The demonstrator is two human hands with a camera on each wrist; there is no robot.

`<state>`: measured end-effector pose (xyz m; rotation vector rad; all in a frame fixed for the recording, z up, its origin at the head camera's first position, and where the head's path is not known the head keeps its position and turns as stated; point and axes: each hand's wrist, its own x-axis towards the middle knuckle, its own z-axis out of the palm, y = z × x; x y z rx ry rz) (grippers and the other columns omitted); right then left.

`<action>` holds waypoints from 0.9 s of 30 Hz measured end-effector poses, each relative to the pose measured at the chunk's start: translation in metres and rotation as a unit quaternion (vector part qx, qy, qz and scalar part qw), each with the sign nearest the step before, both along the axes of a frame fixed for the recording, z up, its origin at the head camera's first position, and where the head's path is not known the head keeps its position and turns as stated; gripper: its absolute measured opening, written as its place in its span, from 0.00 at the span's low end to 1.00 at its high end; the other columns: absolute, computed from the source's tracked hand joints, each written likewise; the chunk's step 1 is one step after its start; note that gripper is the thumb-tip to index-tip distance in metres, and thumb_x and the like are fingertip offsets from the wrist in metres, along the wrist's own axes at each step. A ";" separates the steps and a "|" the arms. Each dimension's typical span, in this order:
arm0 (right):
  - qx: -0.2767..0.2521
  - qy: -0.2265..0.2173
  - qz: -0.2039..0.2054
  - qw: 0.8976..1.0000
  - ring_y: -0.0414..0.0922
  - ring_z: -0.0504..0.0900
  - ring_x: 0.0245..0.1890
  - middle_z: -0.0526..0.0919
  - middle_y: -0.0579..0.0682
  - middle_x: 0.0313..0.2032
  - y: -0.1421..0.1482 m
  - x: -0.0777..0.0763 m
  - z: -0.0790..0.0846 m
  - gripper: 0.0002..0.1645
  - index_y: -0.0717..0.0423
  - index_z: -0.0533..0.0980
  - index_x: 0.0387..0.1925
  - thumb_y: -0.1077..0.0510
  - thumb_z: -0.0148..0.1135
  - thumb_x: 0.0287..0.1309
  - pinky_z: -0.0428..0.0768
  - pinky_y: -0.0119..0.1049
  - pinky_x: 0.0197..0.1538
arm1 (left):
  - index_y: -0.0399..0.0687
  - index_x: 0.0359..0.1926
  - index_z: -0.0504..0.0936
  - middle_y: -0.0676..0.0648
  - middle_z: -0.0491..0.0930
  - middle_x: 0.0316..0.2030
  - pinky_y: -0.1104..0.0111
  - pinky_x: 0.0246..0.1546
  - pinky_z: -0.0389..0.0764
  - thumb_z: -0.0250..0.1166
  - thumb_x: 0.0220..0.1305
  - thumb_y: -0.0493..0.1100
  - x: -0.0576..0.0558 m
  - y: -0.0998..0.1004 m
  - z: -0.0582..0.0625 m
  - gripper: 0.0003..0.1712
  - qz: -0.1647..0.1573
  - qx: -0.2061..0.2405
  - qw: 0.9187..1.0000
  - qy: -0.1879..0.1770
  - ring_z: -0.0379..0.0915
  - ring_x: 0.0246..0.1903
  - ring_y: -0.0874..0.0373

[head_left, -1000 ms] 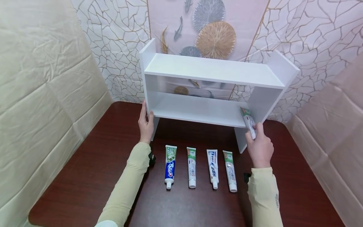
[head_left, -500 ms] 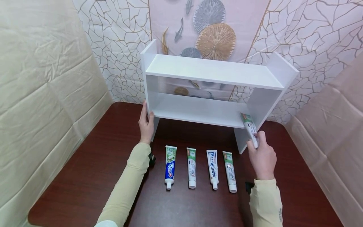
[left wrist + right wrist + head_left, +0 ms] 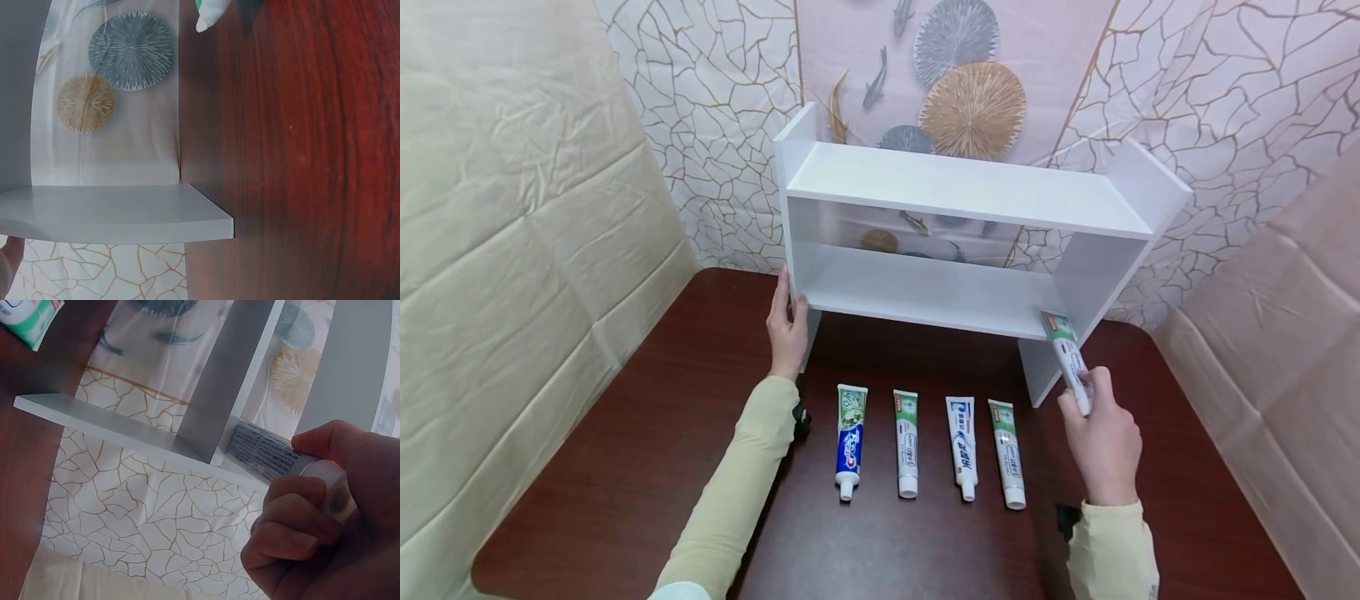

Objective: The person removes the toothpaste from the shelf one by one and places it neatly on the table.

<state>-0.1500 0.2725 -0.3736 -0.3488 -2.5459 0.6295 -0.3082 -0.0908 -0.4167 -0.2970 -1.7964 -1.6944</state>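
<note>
My right hand (image 3: 1105, 450) holds a green-and-white toothpaste tube (image 3: 1066, 354) by its white cap end, thumb on one side and curled fingers on the other. The tube's green flat end overlaps the front right corner of the lower board of a white two-tier shelf (image 3: 925, 287). In the right wrist view the tube (image 3: 262, 450) shows its printed back beside the shelf's side panel. My left hand (image 3: 787, 333) grips the shelf's left side panel, fingers along the outside and thumb at the front edge. Only a bit of that hand (image 3: 9, 265) enters the left wrist view.
Several toothpaste tubes lie in a row before the shelf: a blue-and-green one (image 3: 850, 442), a green-and-white one (image 3: 907, 446), a blue-and-white one (image 3: 962, 446) and another green-and-white one (image 3: 1008, 454). The dark red table (image 3: 625, 467) is bordered by cloth-covered walls.
My right hand has drawn the toothpaste tube back toward me and slightly right, from over the lower board to its front corner. The left hand and the row of tubes have stayed put.
</note>
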 end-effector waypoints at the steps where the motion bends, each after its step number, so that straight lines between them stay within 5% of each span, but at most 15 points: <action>1: -0.001 -0.002 0.000 1.000 0.50 0.70 0.13 0.81 0.72 0.29 0.000 0.001 0.000 0.19 0.58 0.67 0.54 0.57 0.52 0.63 0.60 0.37 0.18 | 0.36 0.72 0.58 0.36 0.57 0.73 0.49 0.64 0.67 0.51 0.72 0.33 0.001 0.000 0.000 0.30 0.004 -0.003 1.000 0.000 0.58 0.70 0.42; 10: -0.008 -0.010 -0.002 1.000 0.50 0.70 0.14 0.81 0.71 0.28 0.002 0.014 -0.004 0.20 0.57 0.67 0.55 0.57 0.53 0.62 0.61 0.37 0.18 | 0.35 0.72 0.58 0.36 0.58 0.72 0.69 0.61 0.70 0.52 0.71 0.33 -0.005 0.000 -0.005 0.30 0.019 -0.010 1.000 0.000 0.61 0.69 0.42; 17: -0.033 -0.030 -0.006 0.999 0.50 0.71 0.17 0.81 0.71 0.34 0.005 0.023 -0.003 0.22 0.56 0.66 0.58 0.56 0.52 0.64 0.63 0.37 0.20 | 0.43 0.73 0.59 0.43 0.59 0.73 0.63 0.62 0.71 0.52 0.72 0.35 -0.027 -0.003 -0.025 0.31 0.026 0.000 1.000 0.004 0.61 0.70 0.48; 27: -0.079 0.066 -0.057 0.993 0.48 0.70 0.17 0.83 0.67 0.35 -0.001 0.038 -0.013 0.19 0.57 0.72 0.53 0.57 0.55 0.60 0.61 0.36 0.19 | 0.47 0.74 0.59 0.44 0.59 0.73 0.68 0.61 0.70 0.52 0.73 0.39 -0.026 -0.003 -0.028 0.31 0.022 -0.007 0.999 0.022 0.61 0.69 0.48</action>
